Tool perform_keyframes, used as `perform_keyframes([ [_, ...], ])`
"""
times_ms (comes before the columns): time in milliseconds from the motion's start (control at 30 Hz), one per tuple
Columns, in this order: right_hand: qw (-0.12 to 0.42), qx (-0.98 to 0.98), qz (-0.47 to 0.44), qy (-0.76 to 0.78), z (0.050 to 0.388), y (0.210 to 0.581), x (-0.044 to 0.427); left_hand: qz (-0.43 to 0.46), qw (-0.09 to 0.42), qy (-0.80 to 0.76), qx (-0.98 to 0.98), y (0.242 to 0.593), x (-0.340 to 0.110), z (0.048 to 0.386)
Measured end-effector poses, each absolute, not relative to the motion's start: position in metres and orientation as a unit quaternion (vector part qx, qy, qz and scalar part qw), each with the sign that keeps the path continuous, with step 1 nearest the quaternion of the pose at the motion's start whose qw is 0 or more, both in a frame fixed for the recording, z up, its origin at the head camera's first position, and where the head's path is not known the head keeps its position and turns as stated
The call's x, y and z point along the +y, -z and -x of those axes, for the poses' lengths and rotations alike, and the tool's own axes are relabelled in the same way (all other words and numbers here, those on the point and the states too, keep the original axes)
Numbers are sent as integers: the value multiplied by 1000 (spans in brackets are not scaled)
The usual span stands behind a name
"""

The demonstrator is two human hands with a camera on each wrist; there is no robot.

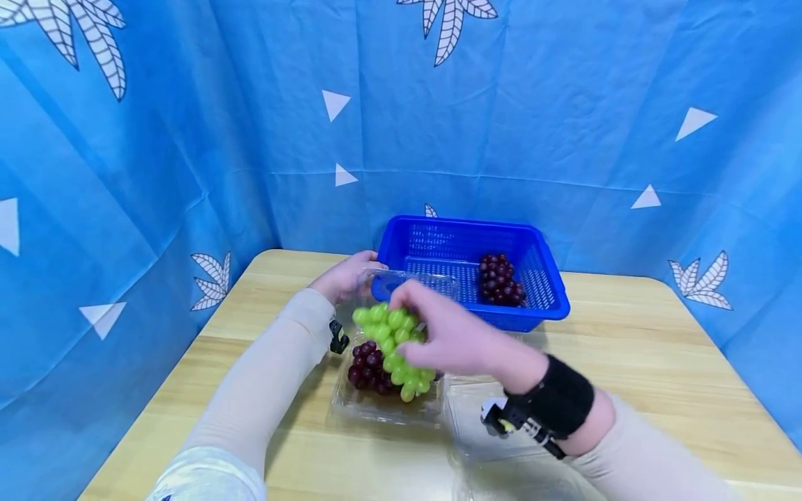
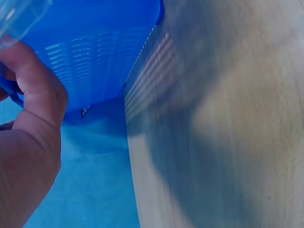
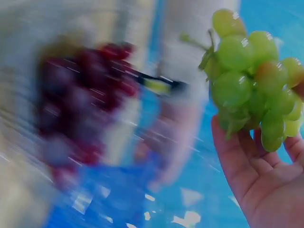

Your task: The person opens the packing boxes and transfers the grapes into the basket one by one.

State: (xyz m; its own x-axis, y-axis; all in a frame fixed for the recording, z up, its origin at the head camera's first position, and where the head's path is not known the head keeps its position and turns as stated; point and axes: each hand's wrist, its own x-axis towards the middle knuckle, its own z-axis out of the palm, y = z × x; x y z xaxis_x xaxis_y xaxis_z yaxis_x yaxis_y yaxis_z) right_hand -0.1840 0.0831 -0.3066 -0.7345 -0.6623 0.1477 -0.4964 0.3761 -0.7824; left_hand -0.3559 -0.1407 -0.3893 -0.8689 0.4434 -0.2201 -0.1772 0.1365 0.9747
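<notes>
My right hand (image 1: pixel 447 332) holds a bunch of green grapes (image 1: pixel 407 379) above an open clear plastic box (image 1: pixel 388 415). In the right wrist view the green grapes (image 3: pixel 237 88) rest against my fingers. A bunch of dark red grapes (image 1: pixel 366 369) lies in the box, partly hidden by the green bunch. My left hand (image 1: pixel 347 277) grips the left end of a blue plastic basket (image 1: pixel 545 309). The left wrist view shows its fingers curled at the basket's blue edge, partly cut off by the frame. Inside the basket, at the right, lies another bunch of red grapes (image 1: pixel 500 280).
The clear box's raised lid (image 1: pixel 447 282) overlaps the basket's front rim. More clear plastic packaging (image 1: pixel 476 431) lies on the wooden table (image 1: pixel 651 376) beneath my right forearm. A blue curtain (image 1: pixel 426 132) hangs behind the table and along both sides.
</notes>
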Motion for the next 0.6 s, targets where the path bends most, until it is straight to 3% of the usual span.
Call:
perform_keyframes([
  [100, 91, 789, 320, 517, 194, 276, 102, -93, 236, -652, 714, 387, -139, 356],
  [300, -8, 820, 205, 534, 245, 241, 138, -80, 235, -661, 708, 387, -138, 358],
  [433, -34, 866, 118, 484, 284, 252, 151, -72, 236, -658, 712, 390, -138, 360],
  [600, -14, 895, 53, 443, 320, 285, 158, -83, 244, -658, 707, 393, -138, 360],
])
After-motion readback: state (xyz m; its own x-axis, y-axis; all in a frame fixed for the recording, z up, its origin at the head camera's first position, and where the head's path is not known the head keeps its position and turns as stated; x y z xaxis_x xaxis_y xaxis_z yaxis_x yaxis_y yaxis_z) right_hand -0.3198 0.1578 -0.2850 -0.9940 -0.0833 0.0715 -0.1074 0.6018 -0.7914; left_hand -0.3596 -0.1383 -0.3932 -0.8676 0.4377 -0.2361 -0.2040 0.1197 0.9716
